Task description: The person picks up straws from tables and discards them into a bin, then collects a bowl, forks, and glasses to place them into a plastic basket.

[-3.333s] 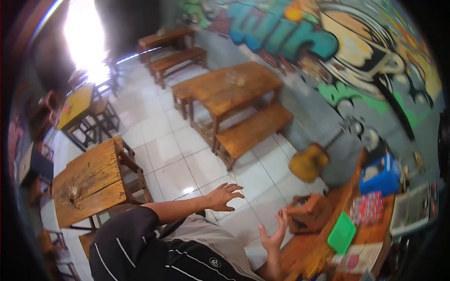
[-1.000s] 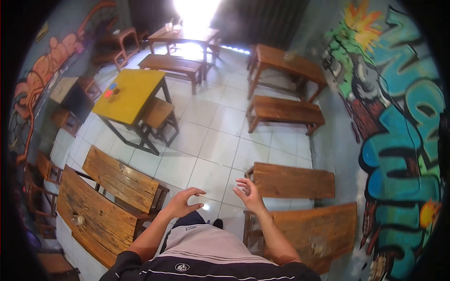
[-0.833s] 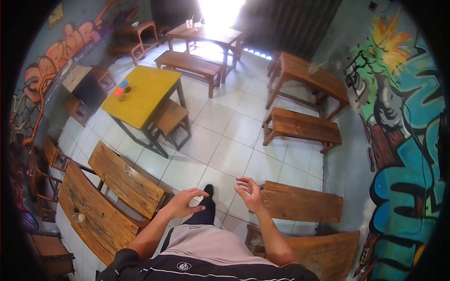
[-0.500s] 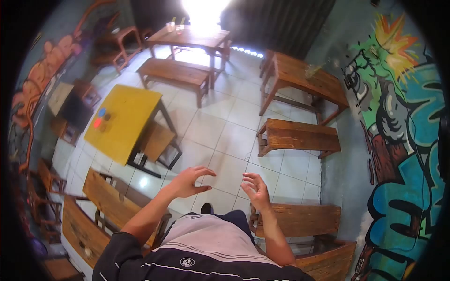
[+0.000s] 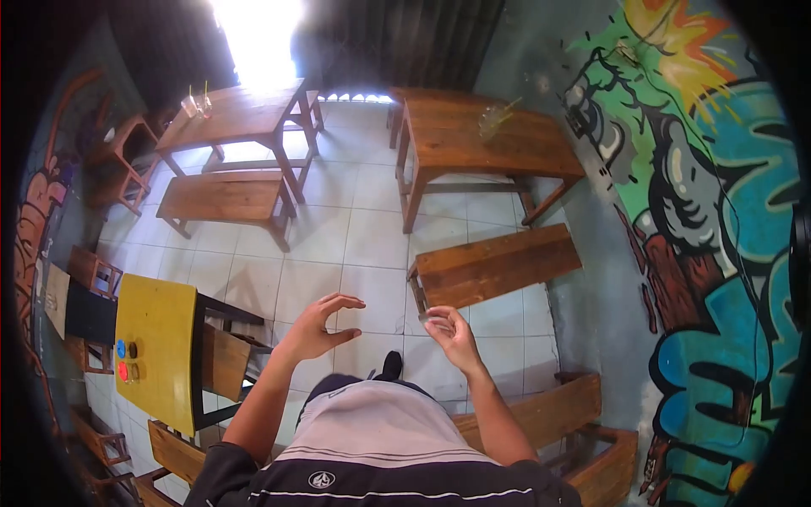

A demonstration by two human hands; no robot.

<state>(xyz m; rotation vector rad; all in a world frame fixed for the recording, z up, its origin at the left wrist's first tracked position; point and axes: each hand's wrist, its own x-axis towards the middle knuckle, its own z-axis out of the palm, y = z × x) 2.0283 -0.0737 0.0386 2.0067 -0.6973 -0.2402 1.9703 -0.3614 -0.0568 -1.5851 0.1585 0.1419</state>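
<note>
My left hand point(image 5: 319, 329) is held out in front of my body above the tiled floor. Its fingers are curved and stand apart from the thumb, with nothing between them. My right hand point(image 5: 453, 340) hovers at a similar height, its fingers loosely bent and nothing visible in it. Neither hand touches any furniture. Closest to the right hand in the picture is a wooden bench point(image 5: 498, 264). On the wooden table point(image 5: 481, 139) beyond it stands a clear cup point(image 5: 492, 122) with straws.
A yellow table point(image 5: 156, 342) at left carries small blue-lidded point(image 5: 126, 348) and red-lidded point(image 5: 127, 372) jars. Farther off, a wooden table point(image 5: 241, 110) holds cups point(image 5: 196, 106) with straws, and a bench point(image 5: 224, 198) stands before it. A painted wall point(image 5: 676, 253) bounds the right side.
The view has shifted forward and turned right; the tables and bench ahead appear nearer. The yellow table has slid lower left. Both hands stay raised, the right one's fingers bent slightly more.
</note>
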